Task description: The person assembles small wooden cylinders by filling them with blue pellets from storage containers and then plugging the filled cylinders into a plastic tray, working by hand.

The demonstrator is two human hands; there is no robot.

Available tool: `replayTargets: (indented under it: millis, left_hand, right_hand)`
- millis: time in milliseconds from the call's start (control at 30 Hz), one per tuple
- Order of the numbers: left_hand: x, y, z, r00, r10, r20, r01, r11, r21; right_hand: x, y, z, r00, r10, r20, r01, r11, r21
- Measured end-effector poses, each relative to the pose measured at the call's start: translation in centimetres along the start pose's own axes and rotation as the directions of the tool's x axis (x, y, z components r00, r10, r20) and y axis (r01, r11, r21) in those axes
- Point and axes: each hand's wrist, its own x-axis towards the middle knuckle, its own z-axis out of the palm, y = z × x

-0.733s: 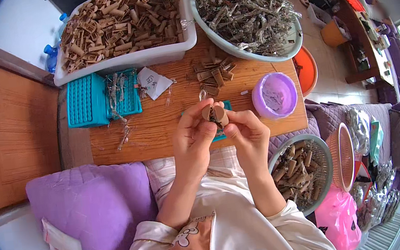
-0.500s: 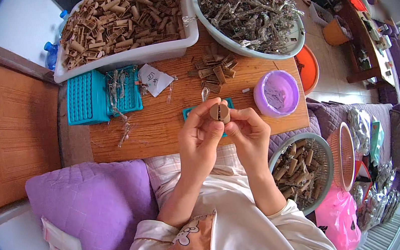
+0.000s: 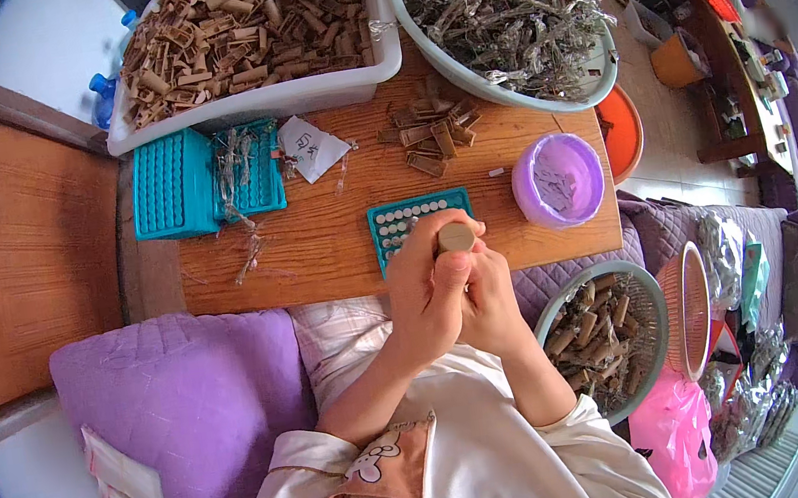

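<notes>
Over the near edge of the table, both my hands are closed on a brown cylinder (image 3: 456,236) made of two half shells. Its round end faces up. My left hand (image 3: 425,296) wraps around it, thumb laid against its side. Pressed close on the other side, my right hand (image 3: 497,302) has its fingers curled around the lower part, mostly hidden. Just beyond them lies a teal tray (image 3: 377,232) with rows of small white round pieces, partly covered by my left hand. Several loose brown half shells (image 3: 442,136) lie farther back on the wooden table.
A white tub (image 3: 385,64) heaped with brown shells and a pale basin (image 3: 510,98) of clear-wrapped wiry parts stand at the back. A lilac tub (image 3: 603,177) sits at right; teal racks (image 3: 171,183) at left. A grey basket (image 3: 660,315) of brown cylinders is beside me.
The two halves, parted by a slit before, now look closed together. My fingertip hold has become a wrapped grip, with my hands pressed together slightly to the right, uncovering the teal tray.
</notes>
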Motion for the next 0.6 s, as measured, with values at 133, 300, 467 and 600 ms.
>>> replayTargets:
  millis: [133,300,467,600]
  left_hand:
    - [0.0,-1.1,0.1,0.983,-0.127,0.131,0.145,0.980,-0.136]
    - [0.6,-1.8,-0.4,0.970,-0.236,0.060,0.239,0.878,-0.414]
    - [0.9,-2.3,-3.6,0.954,-0.297,0.048,0.280,0.817,-0.504]
    - [0.9,-2.9,-4.7,0.957,-0.282,0.072,0.275,0.795,-0.540]
  right_hand:
    - [-0.1,0.6,-0.4,0.997,-0.042,-0.065,0.040,0.999,-0.034]
    - [0.7,-0.2,-4.7,0.968,0.214,0.132,-0.221,0.974,0.047]
    - [2.8,3.0,-11.5,0.908,0.315,-0.276,-0.397,0.857,-0.329]
    - [3.2,3.7,-11.2,0.924,0.274,-0.268,-0.356,0.873,-0.334]
